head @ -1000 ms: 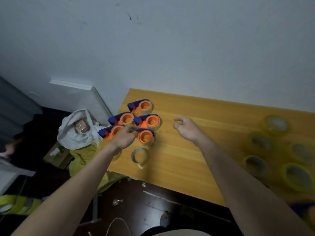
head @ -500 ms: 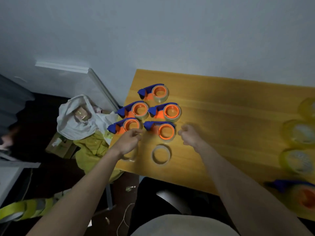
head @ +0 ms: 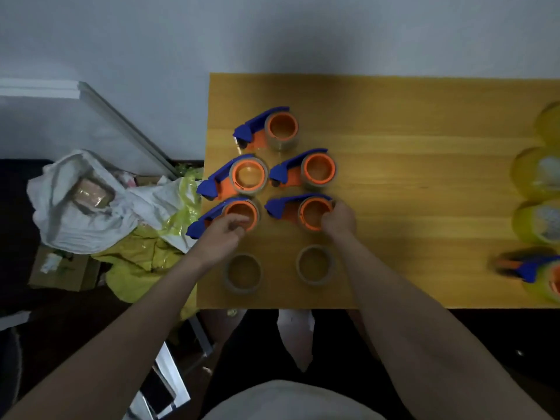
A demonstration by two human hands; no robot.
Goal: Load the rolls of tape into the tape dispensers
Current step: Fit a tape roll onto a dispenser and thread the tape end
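— Orange dispensers [head: 315,214] sit on the worktop [head: 424,192]'s left. Why hold them?
— Right hand [head: 338,219] pinches one's rim; left hand [head: 222,234] curls onto another [head: 241,212], steadying. Loose rolls [head: 315,264] wait nearer.

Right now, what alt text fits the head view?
Two hands reach a cluster of five blue-and-orange tape dispensers on a wooden table: the right hand grips one, the left hand touches another. Two loose tape rolls lie nearer the table's edge.
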